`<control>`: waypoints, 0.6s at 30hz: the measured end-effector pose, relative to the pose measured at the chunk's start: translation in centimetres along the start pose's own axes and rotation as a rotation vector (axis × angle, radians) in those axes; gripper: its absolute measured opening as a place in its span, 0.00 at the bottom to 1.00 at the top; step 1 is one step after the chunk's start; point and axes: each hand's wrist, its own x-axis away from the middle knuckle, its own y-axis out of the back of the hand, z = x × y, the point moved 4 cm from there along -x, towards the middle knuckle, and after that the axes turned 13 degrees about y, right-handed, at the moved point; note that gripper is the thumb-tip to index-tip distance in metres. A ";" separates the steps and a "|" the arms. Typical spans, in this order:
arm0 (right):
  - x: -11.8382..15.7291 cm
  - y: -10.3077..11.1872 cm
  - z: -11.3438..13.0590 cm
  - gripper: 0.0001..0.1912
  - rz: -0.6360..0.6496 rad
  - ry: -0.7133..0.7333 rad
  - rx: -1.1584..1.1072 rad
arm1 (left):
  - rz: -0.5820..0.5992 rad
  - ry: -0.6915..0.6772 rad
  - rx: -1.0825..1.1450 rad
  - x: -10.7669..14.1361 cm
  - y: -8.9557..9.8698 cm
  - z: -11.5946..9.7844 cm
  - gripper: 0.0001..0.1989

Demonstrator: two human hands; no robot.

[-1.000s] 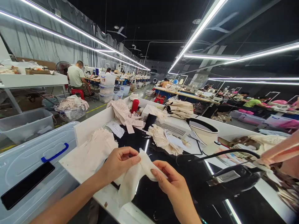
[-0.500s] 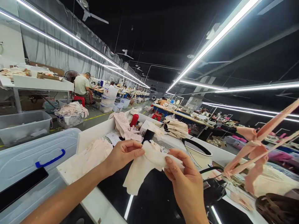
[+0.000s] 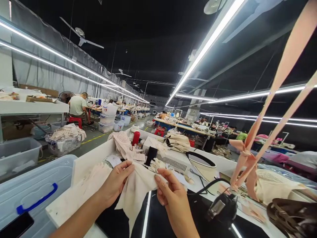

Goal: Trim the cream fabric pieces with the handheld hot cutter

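The bare left hand (image 3: 116, 180) and bare right hand (image 3: 170, 191) each pinch an edge of a thin cream fabric piece (image 3: 136, 186), which hangs between them above the glossy black tabletop (image 3: 163, 219).

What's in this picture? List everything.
Held cloth: one, cream, lower centre
Worktop: one, black and white, below
Cloth pile: one, pinkish, worktop's left
Cylinder: one, red, worktop's far end
Apparent visor: one, cream, centre right
Straps: two, peach, knotted, right
Bin lid: one, bluish, lower left
Phone: one, black, on lid
Stacked boxes: three, clear, left background
Seated person: nearest one, pale shirt, left
Background benches: several, tan, beyond worktop
Ceiling fans: several, white, overhead
Strip lights: several, white, overhead
Left hand: one, pinching cloth
Right hand: one, pinching cloth
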 end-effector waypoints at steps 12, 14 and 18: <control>0.8 -1.0 0.9 0.32 -0.066 0.019 -0.095 | -0.094 0.162 0.117 -1.3 2.2 -0.2 0.08; 1.9 -0.2 0.0 0.29 -0.104 0.019 -0.046 | -0.113 0.215 0.144 -1.4 2.5 -0.1 0.09; 4.6 -0.4 -2.5 0.27 -0.098 -0.022 -0.001 | -0.130 0.281 0.184 -1.3 2.1 -0.1 0.12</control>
